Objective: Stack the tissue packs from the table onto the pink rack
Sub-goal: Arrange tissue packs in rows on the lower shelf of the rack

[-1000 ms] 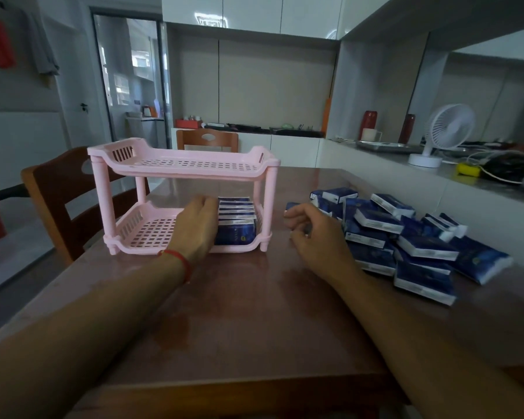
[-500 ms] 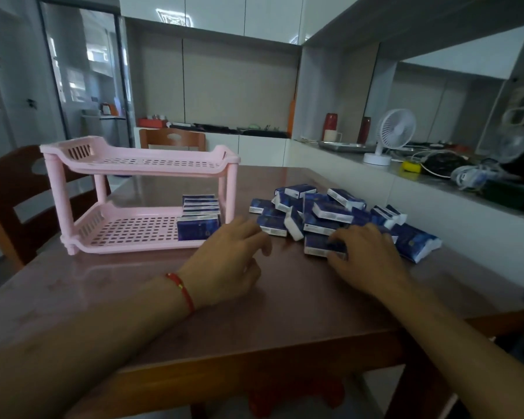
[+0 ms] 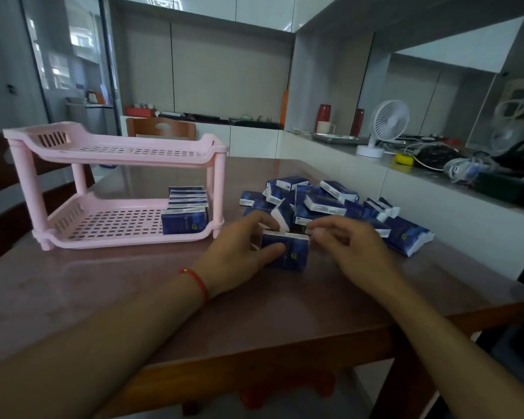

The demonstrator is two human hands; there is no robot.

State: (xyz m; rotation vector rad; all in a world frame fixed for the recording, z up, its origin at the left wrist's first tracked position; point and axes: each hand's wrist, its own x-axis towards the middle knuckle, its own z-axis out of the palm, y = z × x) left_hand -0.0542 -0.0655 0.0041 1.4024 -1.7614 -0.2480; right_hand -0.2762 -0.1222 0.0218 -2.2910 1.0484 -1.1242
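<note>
desk (image 3: 109,285): wide bare front, near edge just below the forearms.
pink rack (image 3: 115,152): left; top shelf bare, lower right corner filled, left free.
pile of packs (image 3: 324,204): right, loose.
tissue pack (image 3: 288,252): upright, pile's near edge.
left hand (image 3: 239,252): thumb and fingers curled round pack.
right hand (image 3: 354,249): fingers curled at pack's right end, probably pinching.
tip: lift straight, swing left, clear the rack post.

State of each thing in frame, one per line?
left hand: grips held pack
right hand: pinches held pack
held pack: upright on table
rack row: on lower shelf, right end
pink rack: top shelf bare
loose pile: jumbled on table
</note>
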